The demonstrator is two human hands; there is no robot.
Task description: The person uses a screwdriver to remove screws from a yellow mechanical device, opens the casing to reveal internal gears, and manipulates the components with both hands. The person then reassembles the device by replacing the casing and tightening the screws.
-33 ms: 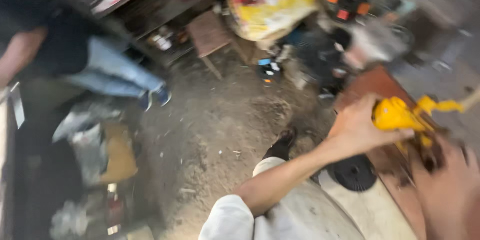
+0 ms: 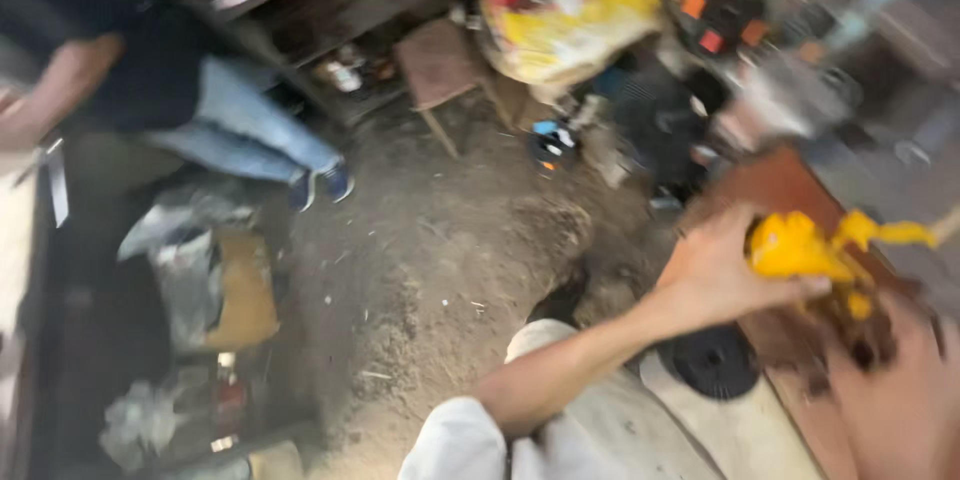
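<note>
– Yellow tool (image 2: 795, 245), where do you have it?

– On my feed it is up off the bench at the near right, over a brown board (image 2: 780, 185). My left hand (image 2: 715, 275) is wrapped round its body, fingers closed on it.

– And the other hand?

– My right hand (image 2: 900, 410) is the blur in the near right corner, just below the yellow tool. I cannot tell whether it grips anything.

– How far along would you say?

– Picked up, I judge, and not yet put to anything: nothing shows it touching a workpiece. A black disc (image 2: 712, 360) lies under my left wrist, apart from the tool.

– Further out?

– Dirt floor (image 2: 430, 270) in the middle, a cardboard box (image 2: 240, 290) to the left. Beyond that, a small wooden stool (image 2: 437, 65) and a yellow sack (image 2: 580, 25) among clutter, and far left another person in jeans (image 2: 240, 130), seated, well apart from me.
</note>
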